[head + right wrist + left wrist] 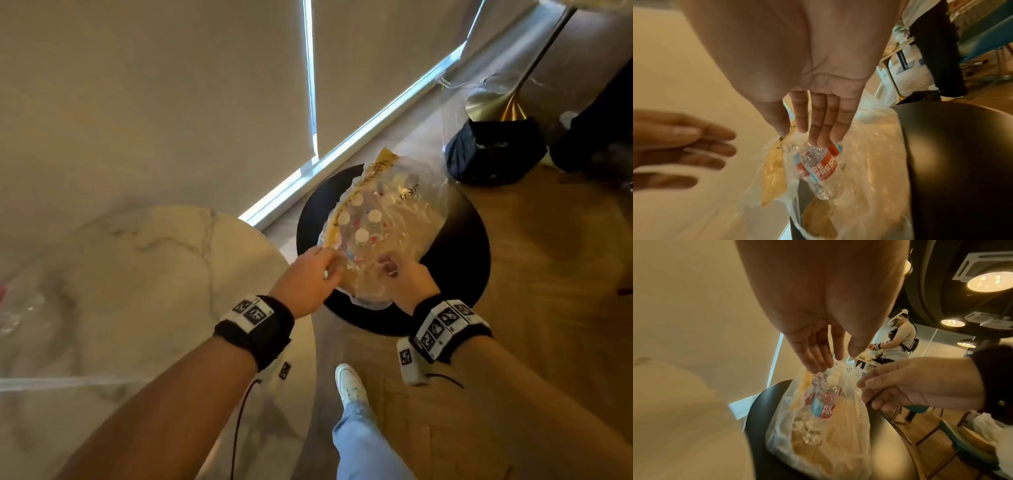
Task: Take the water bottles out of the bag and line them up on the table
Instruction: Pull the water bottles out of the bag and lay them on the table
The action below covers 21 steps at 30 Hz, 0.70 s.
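A clear plastic bag [407, 219] with yellow patches stands on a round black stool [459, 246]. Several water bottles [362, 235] with white caps and red-and-blue labels stand upright inside it. My left hand [315, 270] is at the bag's near left rim, fingers straight, tips brushing the plastic [818, 369]. My right hand [407, 281] reaches into the bag's mouth from the near side. Its straight fingers [824, 139] touch the top of one bottle [818, 167], hiding the cap. The marble table [137, 274] lies to the left of the stool.
Crumpled clear plastic [20, 308] lies at the table's far left. A black bag [493, 150] and a brass lamp base [493, 99] sit on the wooden floor behind the stool. My shoe [349, 380] is beside the stool. Another person [902, 337] works at a distant table.
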{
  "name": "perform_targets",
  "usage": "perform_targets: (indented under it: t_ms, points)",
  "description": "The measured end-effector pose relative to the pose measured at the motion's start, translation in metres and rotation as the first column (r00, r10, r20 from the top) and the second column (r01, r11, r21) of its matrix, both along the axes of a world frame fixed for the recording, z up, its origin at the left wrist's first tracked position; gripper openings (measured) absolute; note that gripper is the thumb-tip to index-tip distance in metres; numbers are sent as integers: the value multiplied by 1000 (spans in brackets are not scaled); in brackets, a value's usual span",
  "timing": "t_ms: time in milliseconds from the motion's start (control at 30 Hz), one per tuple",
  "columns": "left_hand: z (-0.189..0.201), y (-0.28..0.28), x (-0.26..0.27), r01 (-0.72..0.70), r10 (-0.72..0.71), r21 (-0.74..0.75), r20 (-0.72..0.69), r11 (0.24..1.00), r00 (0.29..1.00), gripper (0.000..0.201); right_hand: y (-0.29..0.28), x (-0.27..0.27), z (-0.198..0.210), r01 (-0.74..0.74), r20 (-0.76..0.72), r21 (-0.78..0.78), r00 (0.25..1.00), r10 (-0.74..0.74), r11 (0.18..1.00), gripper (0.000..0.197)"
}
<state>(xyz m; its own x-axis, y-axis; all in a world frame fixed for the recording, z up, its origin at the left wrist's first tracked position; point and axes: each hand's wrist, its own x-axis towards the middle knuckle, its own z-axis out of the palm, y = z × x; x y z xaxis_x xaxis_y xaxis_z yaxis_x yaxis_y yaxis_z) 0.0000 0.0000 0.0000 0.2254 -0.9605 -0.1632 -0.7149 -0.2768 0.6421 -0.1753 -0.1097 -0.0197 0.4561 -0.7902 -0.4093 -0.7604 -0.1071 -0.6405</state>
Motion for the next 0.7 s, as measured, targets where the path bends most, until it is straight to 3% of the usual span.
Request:
perform_targets:
  t_ms: [100,200,333,467,600,700]
  points:
    - [-16,-63,-6,-50,58,-69,117,996,991,33,-49,28,-19,13,5,-91,1000,-12,996,38]
    - [-40,-108,-11,-17,23,-32,216,999,976,40,-92,54,-30,2,-63,-133,998,-11,991,46]
    - [-88,-130,-17,7,-67,147,410,989,910,55,-126,70,-40,-243,-271,-234,946,177,941,56]
    - [-101,-128,-25,-101,64,108,305,989,950,59,-128,72,-46,-463,-398,-300,856,332,834,52]
    - [-86,-104,-24,-166,159,54,117,985,980,63,-114,63,-38,-489,-313,-311,862,398,815,52]
    - [-59,-72,-19,-265,266,13,-48,964,963,43,-96,58,-9,-505,-284,-394,861,421,768,45]
